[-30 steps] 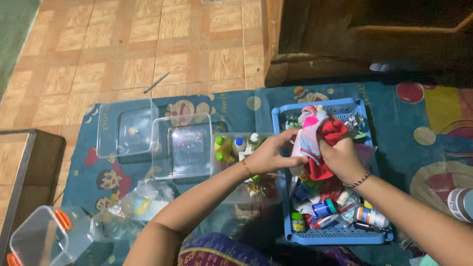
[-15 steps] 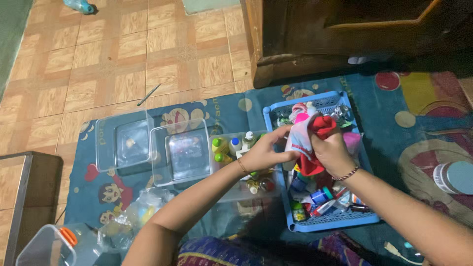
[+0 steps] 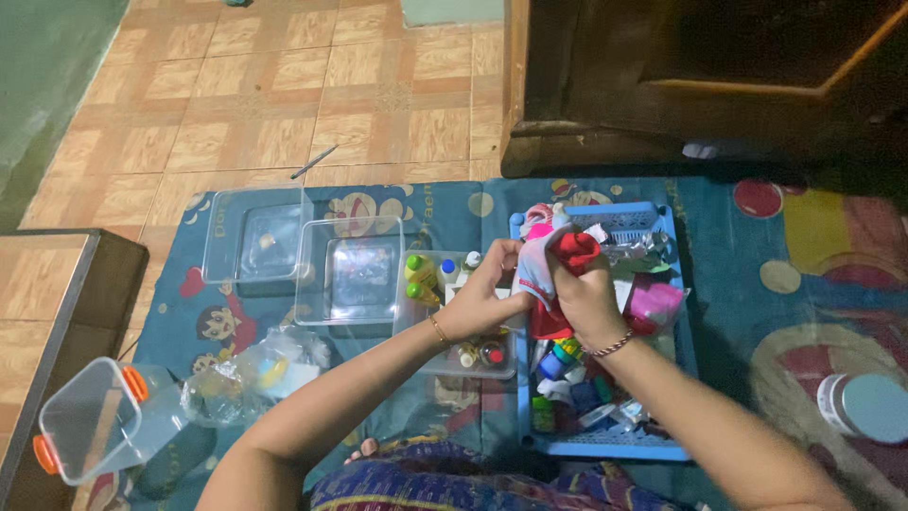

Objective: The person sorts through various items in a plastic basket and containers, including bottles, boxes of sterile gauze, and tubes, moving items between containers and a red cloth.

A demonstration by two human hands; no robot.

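Bundle of small cloth pieces (image 3: 553, 270), red, white and pink, is held over the blue basket (image 3: 673, 284). My right hand (image 3: 588, 303) is closed around its red part; my left hand (image 3: 484, 295) pinches the white edge. Basket below is full of small bottles and tubes. Just left of it: a clear tray (image 3: 416, 336) with little bottles, then two clear lids (image 3: 284, 251) on the blue mat (image 3: 180, 312).

Seen from above, a left hand (image 3: 482, 298) and right hand (image 3: 586, 298) together clutch a bundle of red and pale cloth (image 3: 553, 270) over a blue plastic basket (image 3: 676, 284) of small bottles, beside clear empty containers (image 3: 312, 260) on a cartoon-print mat (image 3: 445, 203).
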